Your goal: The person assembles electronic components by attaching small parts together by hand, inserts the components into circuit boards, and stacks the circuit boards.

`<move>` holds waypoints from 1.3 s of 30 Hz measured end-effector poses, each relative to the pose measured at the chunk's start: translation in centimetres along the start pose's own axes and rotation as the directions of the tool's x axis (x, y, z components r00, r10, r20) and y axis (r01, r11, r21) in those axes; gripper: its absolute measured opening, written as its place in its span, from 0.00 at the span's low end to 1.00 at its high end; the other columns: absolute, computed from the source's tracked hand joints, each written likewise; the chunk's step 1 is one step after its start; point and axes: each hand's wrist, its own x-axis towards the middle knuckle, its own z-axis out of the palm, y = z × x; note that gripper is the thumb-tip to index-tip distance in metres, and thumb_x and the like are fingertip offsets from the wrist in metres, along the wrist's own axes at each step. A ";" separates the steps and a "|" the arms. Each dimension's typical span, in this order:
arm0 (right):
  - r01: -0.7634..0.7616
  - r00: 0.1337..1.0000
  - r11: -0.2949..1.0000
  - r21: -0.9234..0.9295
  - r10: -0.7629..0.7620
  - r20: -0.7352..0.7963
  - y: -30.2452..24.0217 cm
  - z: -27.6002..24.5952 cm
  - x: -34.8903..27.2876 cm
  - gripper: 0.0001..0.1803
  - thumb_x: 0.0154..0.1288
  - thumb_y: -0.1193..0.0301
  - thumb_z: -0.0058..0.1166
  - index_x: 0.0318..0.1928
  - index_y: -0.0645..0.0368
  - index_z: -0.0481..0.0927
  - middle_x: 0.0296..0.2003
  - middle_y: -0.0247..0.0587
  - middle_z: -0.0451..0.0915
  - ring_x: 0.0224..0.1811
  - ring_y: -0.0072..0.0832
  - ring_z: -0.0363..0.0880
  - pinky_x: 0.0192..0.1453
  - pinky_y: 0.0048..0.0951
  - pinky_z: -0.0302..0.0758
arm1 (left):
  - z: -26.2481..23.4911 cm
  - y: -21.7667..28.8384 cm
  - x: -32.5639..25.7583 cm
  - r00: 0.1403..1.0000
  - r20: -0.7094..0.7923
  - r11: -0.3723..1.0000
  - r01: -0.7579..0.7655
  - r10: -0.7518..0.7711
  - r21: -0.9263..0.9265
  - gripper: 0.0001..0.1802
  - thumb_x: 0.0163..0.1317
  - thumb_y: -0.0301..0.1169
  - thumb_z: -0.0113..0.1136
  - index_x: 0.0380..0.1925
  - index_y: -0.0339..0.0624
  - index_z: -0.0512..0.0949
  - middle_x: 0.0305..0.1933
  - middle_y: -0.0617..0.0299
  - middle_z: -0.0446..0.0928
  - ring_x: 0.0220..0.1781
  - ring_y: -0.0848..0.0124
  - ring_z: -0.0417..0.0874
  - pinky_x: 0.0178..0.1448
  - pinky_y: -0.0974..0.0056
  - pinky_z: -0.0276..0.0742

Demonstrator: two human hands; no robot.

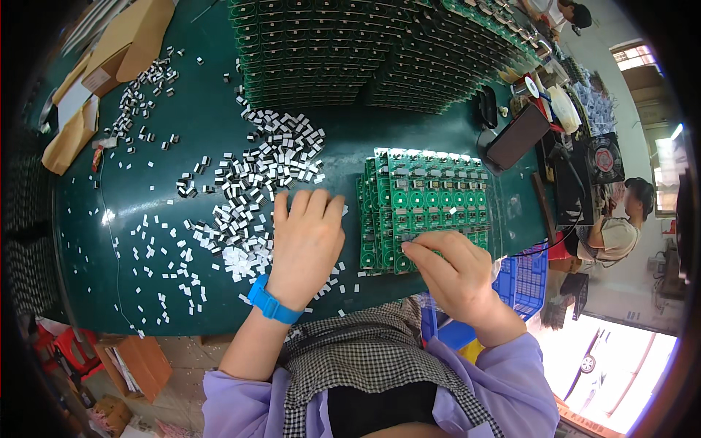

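My left hand (308, 237), with a blue band at the wrist, hovers or rests at the right edge of a heap of small black components with white tops (252, 179). Its fingers are bent and slightly apart, and nothing shows in them. My right hand (456, 274) is at the lower left of the top green circuit board (432, 198). Thumb and forefinger pinch together there, and whatever they hold is too small to make out. This board lies on a stack of similar boards (370, 219). One loose white piece (453, 210) sits on it.
Tall stacks of green boards (314, 58) stand at the back. White bits (182, 255) are scattered over the green table (212, 317). At right are a dark phone-like slab (518, 136), a fan (604, 159) and a blue crate (529, 277). Two people are farther off.
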 end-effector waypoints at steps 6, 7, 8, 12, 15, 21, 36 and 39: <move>0.025 1.000 1.000 0.006 -0.025 0.018 0.1 0.0 -0.2 0.19 0.40 0.77 0.58 0.39 0.65 0.80 0.35 0.41 0.77 0.31 0.31 0.80 0.30 0.25 0.78 | 0.1 -0.3 -0.2 0.996 0.073 0.998 -0.058 0.056 0.023 0.12 0.52 0.22 0.58 0.39 0.40 0.78 0.38 0.60 0.73 0.46 0.61 0.72 0.63 0.50 0.60; -0.013 1.000 0.999 0.033 0.014 -0.020 0.0 0.0 -0.5 0.22 0.41 0.75 0.62 0.42 0.65 0.79 0.38 0.42 0.78 0.35 0.34 0.80 0.34 0.28 0.79 | 0.0 -0.4 -0.3 0.995 0.087 0.999 -0.045 0.044 0.016 0.13 0.52 0.22 0.58 0.40 0.40 0.78 0.38 0.60 0.73 0.46 0.61 0.73 0.64 0.50 0.59; -0.049 0.997 0.997 0.062 0.053 -0.058 -0.1 0.0 -0.8 0.25 0.42 0.72 0.65 0.46 0.65 0.79 0.41 0.44 0.78 0.39 0.37 0.80 0.38 0.31 0.79 | -0.2 -0.6 -0.4 0.994 0.100 0.999 -0.032 0.031 0.010 0.13 0.52 0.21 0.58 0.40 0.40 0.78 0.38 0.60 0.74 0.46 0.60 0.73 0.64 0.51 0.58; -0.233 0.971 0.969 0.078 0.236 -0.028 1.3 -0.8 -2.9 0.40 0.44 0.58 0.68 0.59 0.58 0.70 0.61 0.51 0.66 0.64 0.50 0.64 0.64 0.56 0.60 | -1.9 -0.5 -0.7 0.999 -0.050 0.984 -0.001 -0.008 -0.176 0.13 0.51 0.19 0.58 0.39 0.37 0.79 0.37 0.59 0.76 0.43 0.62 0.76 0.60 0.54 0.66; -0.246 0.958 0.962 -0.117 0.259 0.119 2.0 -0.1 -4.6 0.37 0.49 0.56 0.64 0.61 0.54 0.70 0.64 0.50 0.63 0.67 0.50 0.60 0.68 0.57 0.54 | -2.6 -0.1 -1.5 0.953 0.148 0.668 0.293 -0.266 -0.684 0.12 0.52 0.18 0.59 0.39 0.34 0.80 0.37 0.57 0.79 0.39 0.64 0.81 0.51 0.63 0.75; -0.223 0.954 0.969 -0.112 0.240 0.180 2.1 -0.1 -2.4 0.35 0.52 0.58 0.62 0.62 0.52 0.70 0.65 0.47 0.63 0.69 0.46 0.58 0.70 0.57 0.48 | -2.8 0.7 -3.0 0.909 0.266 0.343 0.374 -0.321 -0.862 0.10 0.57 0.20 0.60 0.40 0.33 0.81 0.37 0.56 0.81 0.39 0.72 0.83 0.45 0.69 0.78; -0.170 0.947 0.781 0.601 0.298 -0.120 -3.6 2.1 -3.5 0.14 0.45 0.79 0.69 0.36 0.62 0.82 0.35 0.41 0.80 0.35 0.33 0.81 0.38 0.29 0.78 | -3.5 4.6 -5.5 0.996 -0.092 0.612 -0.071 -0.004 -0.788 0.09 0.49 0.17 0.64 0.32 0.35 0.79 0.36 0.53 0.82 0.37 0.62 0.84 0.42 0.64 0.79; -0.203 0.954 0.699 0.686 0.300 -0.023 -3.2 1.5 -3.4 0.14 0.45 0.79 0.69 0.35 0.62 0.82 0.36 0.42 0.81 0.35 0.33 0.82 0.38 0.29 0.79 | -3.4 4.3 -5.1 0.983 -0.120 0.668 -0.181 0.136 -0.722 0.09 0.47 0.18 0.64 0.31 0.34 0.78 0.33 0.53 0.81 0.36 0.60 0.83 0.41 0.62 0.78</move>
